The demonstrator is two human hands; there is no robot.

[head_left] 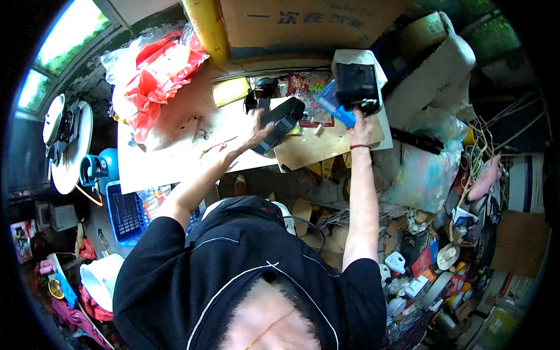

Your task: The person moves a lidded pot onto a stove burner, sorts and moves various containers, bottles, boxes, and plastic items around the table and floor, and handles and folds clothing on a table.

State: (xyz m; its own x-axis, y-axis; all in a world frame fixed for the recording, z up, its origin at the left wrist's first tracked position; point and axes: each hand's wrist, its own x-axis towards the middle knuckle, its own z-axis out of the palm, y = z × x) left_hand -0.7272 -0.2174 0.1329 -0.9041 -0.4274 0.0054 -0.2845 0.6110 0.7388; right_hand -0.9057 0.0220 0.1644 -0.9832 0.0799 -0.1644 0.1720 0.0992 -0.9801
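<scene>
The left hand (254, 130) is at the left edge of a long black case-like object (284, 121), with its thumb and fingers spread apart; whether it truly grips this object, I cannot tell. The object lies on the pale tabletop (157, 169), just to the right of this hand. Its long axis runs slanting, from the near left to the far right, where the end is rounded. The left hand is clearly the nearer one to it.

The right hand (360, 126) appears closed on the near right end of a flat blue packet (337, 108). From these fingers the packet extends toward the far left, so its long axis leans the opposite way to that of the black object. It is beside a black box (356, 81), which sits in a white container (379, 64) at the right end of the table. Between the two hands there is also a thin tan board (300, 153).

About writing: on the big cardboard (303, 35) behind the table, the first two characters seem to be "一次"; the following ones are too smeared for me. The red printed sheet (308, 92) carries lettering too small to read. I can read no brand on the blue packet.
</scene>
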